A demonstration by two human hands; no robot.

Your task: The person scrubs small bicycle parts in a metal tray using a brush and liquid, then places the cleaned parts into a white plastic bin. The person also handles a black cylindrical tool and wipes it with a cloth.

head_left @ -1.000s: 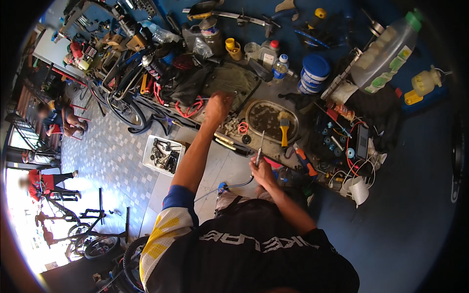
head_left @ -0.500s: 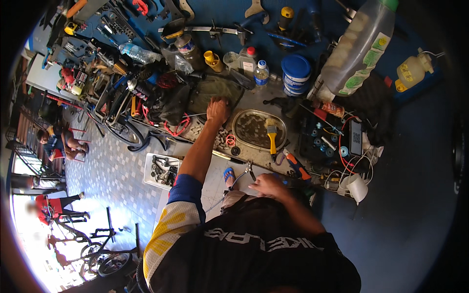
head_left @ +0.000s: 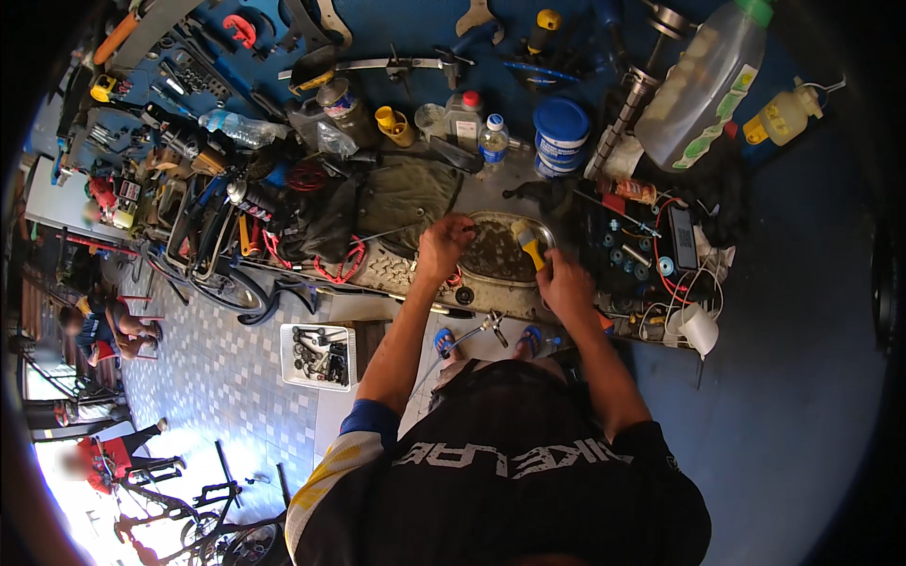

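An oval metal pan [head_left: 508, 282] of murky brown liquid sits on the workbench in front of me. My right hand [head_left: 567, 285] is closed round the handle of a yellow paintbrush [head_left: 532, 250], whose pale bristles point into the pan. At the pan's left rim is my left hand [head_left: 445, 247], its fingers drawn together on something small and dark that I cannot make out. Just behind it lies a dark olive cloth [head_left: 406, 196]. Small metal parts and red rings lie on the bench under and beside my left hand, partly covered by it.
Bottles, a yellow container [head_left: 394, 126] and a blue-lidded tub [head_left: 561, 137] line the back. To the right are a parts tray, cables and a white cup [head_left: 697, 330]. A white basket [head_left: 319, 356] of metal parts stands lower left. People and bicycles are farther left.
My left hand has come off the olive cloth to the pan's left rim. My right hand has reached forward from near my body and taken hold of the paintbrush, which now tilts.
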